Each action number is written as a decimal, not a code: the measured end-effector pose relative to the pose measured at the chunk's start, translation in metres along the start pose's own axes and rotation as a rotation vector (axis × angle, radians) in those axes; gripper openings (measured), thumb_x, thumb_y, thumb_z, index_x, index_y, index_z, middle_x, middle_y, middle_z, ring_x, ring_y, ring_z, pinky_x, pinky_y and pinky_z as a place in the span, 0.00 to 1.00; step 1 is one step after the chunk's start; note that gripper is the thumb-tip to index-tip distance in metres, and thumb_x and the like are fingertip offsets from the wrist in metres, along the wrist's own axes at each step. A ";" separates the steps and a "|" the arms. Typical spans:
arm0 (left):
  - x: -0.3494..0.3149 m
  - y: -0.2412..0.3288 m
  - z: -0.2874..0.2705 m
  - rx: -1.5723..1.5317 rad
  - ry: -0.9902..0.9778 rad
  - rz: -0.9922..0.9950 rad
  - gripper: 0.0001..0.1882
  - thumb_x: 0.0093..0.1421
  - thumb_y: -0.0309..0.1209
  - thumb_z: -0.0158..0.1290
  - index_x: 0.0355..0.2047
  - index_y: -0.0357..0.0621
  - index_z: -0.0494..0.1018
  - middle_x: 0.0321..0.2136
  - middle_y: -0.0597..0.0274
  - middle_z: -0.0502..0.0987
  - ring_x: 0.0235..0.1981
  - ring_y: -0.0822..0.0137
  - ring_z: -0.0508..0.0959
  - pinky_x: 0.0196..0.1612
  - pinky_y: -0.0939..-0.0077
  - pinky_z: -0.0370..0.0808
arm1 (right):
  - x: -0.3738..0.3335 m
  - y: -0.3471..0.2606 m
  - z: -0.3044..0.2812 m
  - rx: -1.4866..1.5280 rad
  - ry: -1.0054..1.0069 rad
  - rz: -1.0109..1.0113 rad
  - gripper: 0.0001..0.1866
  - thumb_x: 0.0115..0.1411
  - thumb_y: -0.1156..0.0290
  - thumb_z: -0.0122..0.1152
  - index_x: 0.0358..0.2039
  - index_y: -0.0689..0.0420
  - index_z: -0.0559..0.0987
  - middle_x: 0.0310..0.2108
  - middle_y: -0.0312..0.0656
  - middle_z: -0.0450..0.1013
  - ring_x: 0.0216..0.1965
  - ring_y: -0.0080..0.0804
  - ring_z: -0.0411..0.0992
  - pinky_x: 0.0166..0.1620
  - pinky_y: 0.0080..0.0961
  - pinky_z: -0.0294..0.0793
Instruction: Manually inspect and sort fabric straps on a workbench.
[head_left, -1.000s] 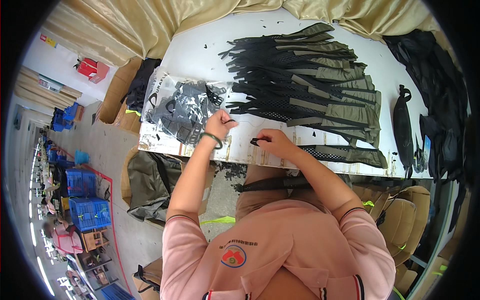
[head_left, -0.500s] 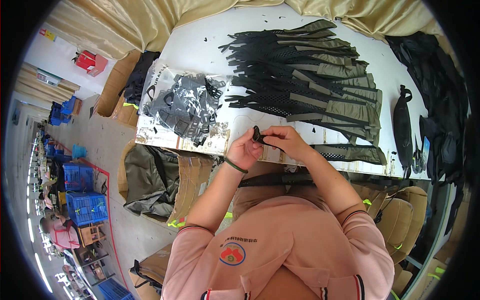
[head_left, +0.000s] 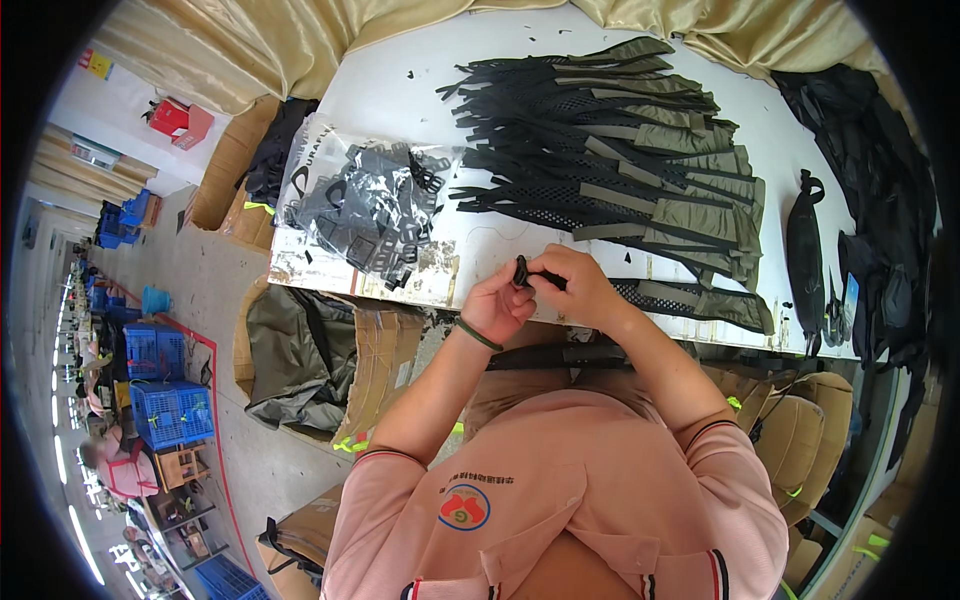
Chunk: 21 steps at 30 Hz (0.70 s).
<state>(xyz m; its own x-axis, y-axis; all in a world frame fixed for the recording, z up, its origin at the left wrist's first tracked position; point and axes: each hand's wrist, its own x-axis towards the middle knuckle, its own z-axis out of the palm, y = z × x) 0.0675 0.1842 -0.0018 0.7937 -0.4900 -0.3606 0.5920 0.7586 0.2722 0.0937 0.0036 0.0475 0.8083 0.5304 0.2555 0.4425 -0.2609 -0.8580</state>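
Observation:
Over the table's front edge, my left hand [head_left: 496,307] pinches a small black plastic buckle [head_left: 520,270] upright between thumb and fingers. Close beside it, my right hand [head_left: 580,287] is closed on the end of a black strap [head_left: 550,279], which meets the buckle. Whether the strap passes through it is too small to tell. To the right of my right hand lies a mesh-and-olive strap piece [head_left: 690,300] along the table edge. A clear plastic bag of black buckles [head_left: 370,210] rests left of my hands. Beyond them is a pile of similar olive-and-black strap pieces [head_left: 640,160].
The white table [head_left: 400,60] has a worn front edge. At its right lie a black pouch [head_left: 805,250], scissors [head_left: 837,320] and black fabric goods [head_left: 870,200]. Cardboard boxes [head_left: 385,360] stand below. Blue crates [head_left: 172,413] and a person in pink [head_left: 128,468] are far left.
Both hands have shifted slightly right, and my right hand has turned more knuckles-up over the strap. The buckle stands more upright. The strap piece near my right forearm shows more of its length.

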 end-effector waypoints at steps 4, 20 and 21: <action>0.000 -0.004 0.002 0.019 -0.026 0.017 0.10 0.64 0.39 0.50 0.32 0.47 0.70 0.25 0.70 0.69 0.23 0.74 0.66 0.23 0.81 0.60 | -0.002 -0.004 0.007 0.067 0.112 0.008 0.05 0.54 0.77 0.56 0.32 0.62 0.74 0.29 0.46 0.69 0.31 0.44 0.71 0.35 0.30 0.71; -0.003 -0.001 0.001 0.102 -0.067 -0.042 0.13 0.64 0.43 0.49 0.35 0.47 0.69 0.24 0.71 0.67 0.21 0.76 0.62 0.22 0.82 0.58 | -0.005 0.003 -0.006 0.219 -0.102 0.172 0.09 0.57 0.75 0.58 0.38 0.64 0.76 0.32 0.41 0.73 0.33 0.28 0.72 0.39 0.23 0.71; -0.003 0.000 0.000 0.101 -0.066 -0.043 0.13 0.64 0.43 0.49 0.35 0.47 0.69 0.24 0.71 0.67 0.21 0.76 0.62 0.22 0.82 0.58 | -0.006 0.005 -0.005 0.232 -0.119 0.191 0.09 0.58 0.75 0.58 0.39 0.64 0.76 0.33 0.38 0.73 0.33 0.23 0.72 0.39 0.20 0.71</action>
<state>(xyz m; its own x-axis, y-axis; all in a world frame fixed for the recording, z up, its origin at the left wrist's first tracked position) 0.0649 0.1855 -0.0007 0.7729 -0.5507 -0.3150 0.6339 0.6909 0.3475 0.0934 -0.0046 0.0440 0.8111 0.5836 0.0384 0.1758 -0.1806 -0.9677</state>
